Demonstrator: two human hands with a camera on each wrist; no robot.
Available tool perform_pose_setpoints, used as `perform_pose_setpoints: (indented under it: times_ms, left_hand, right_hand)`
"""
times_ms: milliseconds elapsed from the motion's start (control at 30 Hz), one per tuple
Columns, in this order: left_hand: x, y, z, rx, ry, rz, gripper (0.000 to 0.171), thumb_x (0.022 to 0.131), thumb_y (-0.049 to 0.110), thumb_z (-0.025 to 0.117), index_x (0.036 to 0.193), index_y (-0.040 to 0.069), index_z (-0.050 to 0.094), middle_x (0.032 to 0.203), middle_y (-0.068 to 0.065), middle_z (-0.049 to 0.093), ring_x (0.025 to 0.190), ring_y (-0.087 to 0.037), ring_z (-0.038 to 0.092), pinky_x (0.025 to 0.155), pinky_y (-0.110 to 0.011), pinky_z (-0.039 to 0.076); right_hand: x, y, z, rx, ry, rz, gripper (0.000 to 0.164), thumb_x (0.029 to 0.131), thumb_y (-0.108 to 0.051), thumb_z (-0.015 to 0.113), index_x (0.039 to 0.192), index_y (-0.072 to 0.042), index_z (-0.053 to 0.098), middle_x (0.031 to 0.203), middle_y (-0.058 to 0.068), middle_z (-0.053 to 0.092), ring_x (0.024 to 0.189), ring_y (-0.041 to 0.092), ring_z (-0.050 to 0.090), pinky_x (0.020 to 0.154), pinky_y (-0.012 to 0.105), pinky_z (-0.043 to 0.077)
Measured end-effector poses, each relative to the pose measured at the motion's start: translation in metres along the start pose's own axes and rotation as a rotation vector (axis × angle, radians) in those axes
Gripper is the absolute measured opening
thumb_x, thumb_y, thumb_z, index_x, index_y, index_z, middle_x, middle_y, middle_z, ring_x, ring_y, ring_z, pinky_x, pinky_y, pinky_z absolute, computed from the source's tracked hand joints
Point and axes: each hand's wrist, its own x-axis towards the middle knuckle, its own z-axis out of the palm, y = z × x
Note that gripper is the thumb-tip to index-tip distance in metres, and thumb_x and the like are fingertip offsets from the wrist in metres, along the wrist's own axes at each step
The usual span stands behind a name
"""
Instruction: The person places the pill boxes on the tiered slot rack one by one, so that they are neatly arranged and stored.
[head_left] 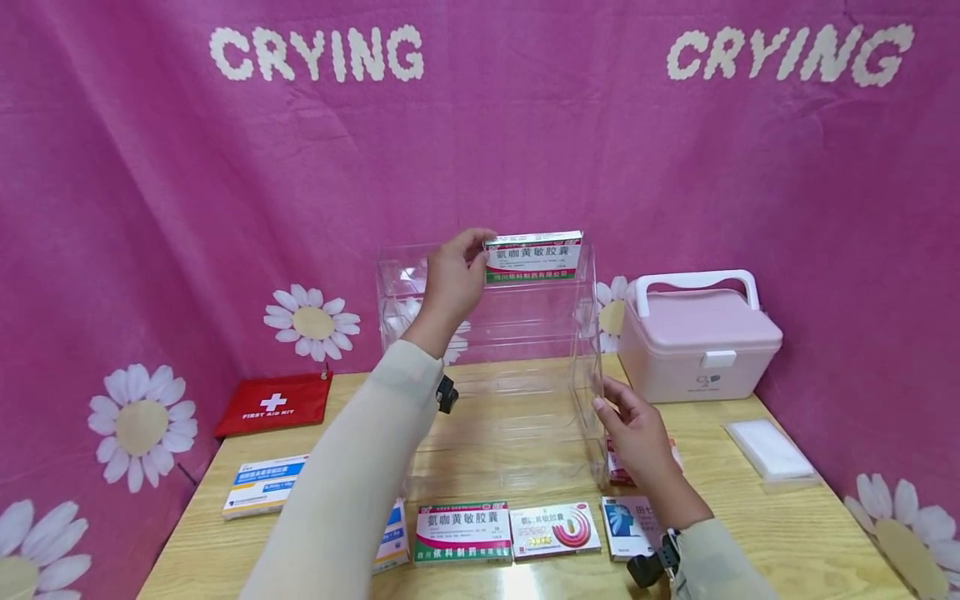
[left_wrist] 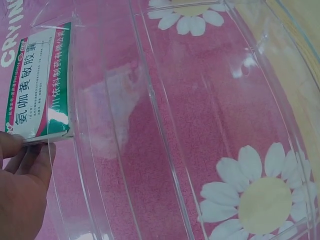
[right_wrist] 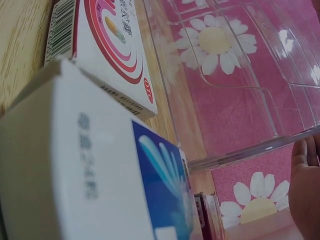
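Observation:
A clear stepped display rack (head_left: 517, 337) stands on the wooden table. At its top tier, my left hand (head_left: 456, 279) pinches the left end of a white, red and green medicine box (head_left: 534, 260). The box sits upright with its printed front facing me; in the left wrist view the left hand's fingertips (left_wrist: 45, 155) grip its end. Low on the rack's right side, my right hand (head_left: 637, 429) touches the side panel with its fingertips. The right wrist view shows that hand (right_wrist: 307, 185) only in part, at the rack's edge.
Several medicine boxes line the rack's front, among them a matching green-and-red box (head_left: 463, 532), a white box with pink arcs (head_left: 557, 529) and a blue-white box (head_left: 626, 529). A red first aid pouch (head_left: 277, 404) lies left. A pink carry case (head_left: 701, 346) and white packet (head_left: 770, 450) are right.

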Motion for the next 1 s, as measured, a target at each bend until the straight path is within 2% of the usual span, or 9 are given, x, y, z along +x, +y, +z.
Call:
perform_pose_setpoints:
  times_ms: [233, 467, 600, 700, 800, 900, 1000]
  left_hand:
    - [-0.002, -0.001, -0.002, 0.046, -0.019, -0.011, 0.032, 0.106, -0.001, 0.064, 0.134, 0.010, 0.075, 0.133, -0.014, 0.078, 0.123, -0.024, 0.074, 0.104, -0.035, 0.063]
    - [-0.002, -0.001, -0.005, 0.023, -0.029, 0.005, 0.043, 0.105, -0.002, 0.066, 0.146, 0.012, 0.070, 0.139, -0.014, 0.075, 0.129, -0.026, 0.073, 0.109, -0.032, 0.060]
    - [-0.010, -0.004, -0.013, -0.002, -0.026, 0.004, 0.052, 0.104, 0.001, 0.068, 0.154, 0.014, 0.063, 0.149, -0.011, 0.070, 0.136, -0.026, 0.068, 0.115, -0.031, 0.057]
    - [-0.026, -0.009, -0.025, -0.031, -0.017, 0.000, 0.053, 0.103, 0.003, 0.070, 0.155, 0.012, 0.060, 0.153, -0.011, 0.066, 0.141, -0.029, 0.064, 0.119, -0.035, 0.054]
    - [-0.049, -0.018, -0.043, -0.093, -0.025, -0.008, 0.053, 0.103, 0.004, 0.073, 0.154, 0.009, 0.059, 0.154, -0.015, 0.064, 0.144, -0.031, 0.061, 0.123, -0.040, 0.051]
    - [-0.076, -0.030, -0.065, -0.176, -0.051, -0.037, 0.057, 0.101, 0.002, 0.074, 0.155, 0.005, 0.057, 0.154, -0.019, 0.062, 0.147, -0.035, 0.057, 0.126, -0.047, 0.047]
    - [-0.110, -0.046, -0.093, -0.190, -0.056, -0.106, 0.061, 0.100, 0.004, 0.076, 0.156, 0.004, 0.054, 0.155, -0.019, 0.060, 0.148, -0.035, 0.056, 0.127, -0.047, 0.046]
  right_hand:
    - [0.000, -0.001, 0.000, -0.028, 0.001, 0.033, 0.047, 0.113, -0.019, 0.061, 0.160, -0.011, 0.055, 0.165, 0.011, 0.054, 0.160, 0.025, 0.043, 0.125, 0.031, 0.042]
    - [0.001, 0.000, 0.001, -0.033, 0.002, 0.026, 0.047, 0.114, -0.020, 0.061, 0.160, -0.010, 0.055, 0.165, 0.012, 0.054, 0.161, 0.025, 0.042, 0.122, 0.024, 0.043]
    - [0.001, -0.001, 0.000, -0.059, 0.006, 0.027, 0.048, 0.114, -0.021, 0.061, 0.160, -0.011, 0.054, 0.166, 0.012, 0.053, 0.161, 0.027, 0.043, 0.125, 0.035, 0.042]
    - [0.000, -0.001, -0.002, -0.078, -0.002, 0.037, 0.050, 0.114, -0.024, 0.060, 0.162, -0.012, 0.053, 0.168, 0.012, 0.051, 0.163, 0.030, 0.039, 0.128, 0.044, 0.039]
    - [-0.001, -0.001, -0.003, -0.090, -0.009, 0.044, 0.051, 0.114, -0.026, 0.060, 0.162, -0.013, 0.052, 0.170, 0.011, 0.049, 0.164, 0.031, 0.036, 0.129, 0.047, 0.037]
    - [0.000, -0.001, -0.003, -0.098, -0.007, 0.051, 0.051, 0.114, -0.028, 0.061, 0.162, -0.015, 0.053, 0.170, 0.009, 0.050, 0.164, 0.029, 0.036, 0.130, 0.047, 0.037]
    - [0.001, 0.000, -0.004, -0.103, -0.002, 0.057, 0.050, 0.114, -0.029, 0.061, 0.161, -0.017, 0.054, 0.169, 0.008, 0.050, 0.164, 0.028, 0.038, 0.129, 0.046, 0.038]
